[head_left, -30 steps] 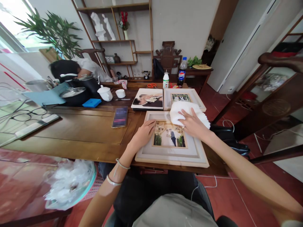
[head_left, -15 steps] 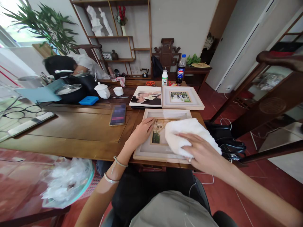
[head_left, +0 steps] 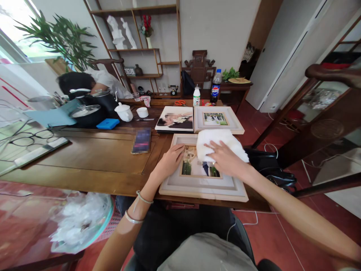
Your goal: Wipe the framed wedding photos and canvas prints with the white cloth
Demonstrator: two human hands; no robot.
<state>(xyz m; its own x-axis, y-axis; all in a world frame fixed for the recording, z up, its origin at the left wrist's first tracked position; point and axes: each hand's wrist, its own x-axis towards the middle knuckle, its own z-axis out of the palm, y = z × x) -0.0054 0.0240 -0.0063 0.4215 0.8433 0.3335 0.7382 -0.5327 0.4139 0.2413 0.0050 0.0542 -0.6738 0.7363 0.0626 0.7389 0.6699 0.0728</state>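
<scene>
A pale wooden picture frame (head_left: 197, 186) with a photo lies flat at the near edge of the wooden table (head_left: 98, 158). My left hand (head_left: 169, 162) rests flat on the frame's left side, fingers stretched out. My right hand (head_left: 225, 160) presses a white cloth (head_left: 217, 141) down on the glass over the photo's upper right part, fingers spread on top of it.
Behind lie a second framed photo (head_left: 217, 119) and an unframed print (head_left: 175, 119). A phone (head_left: 141, 140) lies left of the frame. Farther off are a cola bottle (head_left: 216, 88), a white bottle (head_left: 196, 96), a teapot (head_left: 125, 111), pots and a seated person (head_left: 84, 79). A bin (head_left: 81, 220) stands lower left.
My right hand slid the cloth from the frame's upper right down to its lower right, then back up over the photo. The left hand stayed on the frame's left side.
</scene>
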